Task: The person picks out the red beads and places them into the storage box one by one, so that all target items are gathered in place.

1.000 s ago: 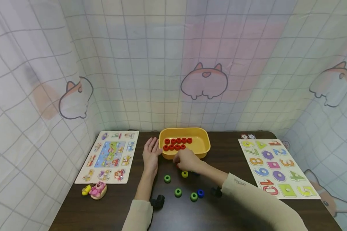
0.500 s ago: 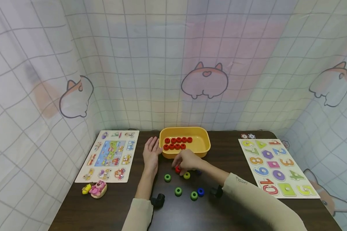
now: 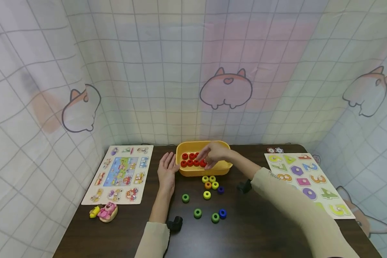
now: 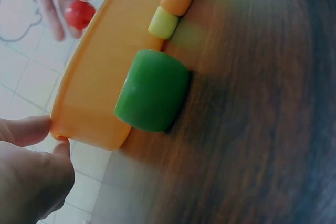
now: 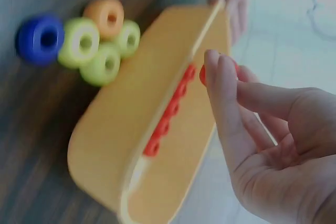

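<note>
My right hand point(image 3: 216, 152) is over the yellow tray point(image 3: 193, 172), pinching a red bead point(image 4: 80, 14) between thumb and fingertips. Two rows of red beads point(image 3: 190, 163) lie inside the tray, partly covered by that hand in the head view. At the tray's left end is my left hand point(image 3: 166, 175), fingers extended. Its thumb side touches the rim, as the left wrist view shows. In front of the tray sit several yellow beads point(image 3: 207, 195), an orange bead point(image 3: 208, 185) and a dark blue bead point(image 3: 220, 190).
Green beads point(image 3: 197, 213) and a brighter blue bead point(image 3: 222, 214) lie nearer me. A picture puzzle board point(image 3: 103, 195) is at left, with a pink toy point(image 3: 107, 211) before it. A number puzzle board point(image 3: 337, 199) and two round chips point(image 3: 275, 150) are at right.
My right hand has picked up the red bead from the table in front of the tray and carried it up over the tray. My left hand keeps its place.
</note>
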Available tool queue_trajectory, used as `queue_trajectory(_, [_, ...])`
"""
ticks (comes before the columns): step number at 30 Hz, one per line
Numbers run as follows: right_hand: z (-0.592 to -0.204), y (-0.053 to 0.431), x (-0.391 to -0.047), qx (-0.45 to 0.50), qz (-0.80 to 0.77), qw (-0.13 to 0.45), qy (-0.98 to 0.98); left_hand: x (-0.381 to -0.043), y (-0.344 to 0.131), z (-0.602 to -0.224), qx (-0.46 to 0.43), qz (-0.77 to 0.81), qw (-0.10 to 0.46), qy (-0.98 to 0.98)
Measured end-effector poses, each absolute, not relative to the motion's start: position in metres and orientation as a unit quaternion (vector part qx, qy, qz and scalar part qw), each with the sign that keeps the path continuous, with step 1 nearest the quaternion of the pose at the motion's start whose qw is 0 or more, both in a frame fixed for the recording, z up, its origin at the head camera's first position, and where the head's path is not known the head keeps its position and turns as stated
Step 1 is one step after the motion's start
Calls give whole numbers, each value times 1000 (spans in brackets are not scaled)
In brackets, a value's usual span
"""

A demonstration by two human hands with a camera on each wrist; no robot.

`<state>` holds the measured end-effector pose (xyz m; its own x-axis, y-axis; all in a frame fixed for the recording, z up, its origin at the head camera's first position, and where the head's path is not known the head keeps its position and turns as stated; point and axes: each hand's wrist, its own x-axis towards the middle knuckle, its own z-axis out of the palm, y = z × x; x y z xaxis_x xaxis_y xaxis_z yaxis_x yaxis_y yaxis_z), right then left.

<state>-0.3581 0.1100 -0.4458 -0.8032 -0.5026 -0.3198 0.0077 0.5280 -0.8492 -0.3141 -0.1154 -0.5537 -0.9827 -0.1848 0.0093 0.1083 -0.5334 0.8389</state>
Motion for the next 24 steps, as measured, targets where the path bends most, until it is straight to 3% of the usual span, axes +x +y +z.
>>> queue_trajectory(10, [-476,127,-397,-79,-427,234,870,-318,-114,-557,43,-863,97,-494])
queue_trajectory(17, [-500,126,-393,-96,-414,225,877,-316,-114,-560,55,-860,90,-500])
queue_trajectory(24, [-487,131,-386,-101,-438,211,868,-318,-115,-560,44,-864,95,-493])
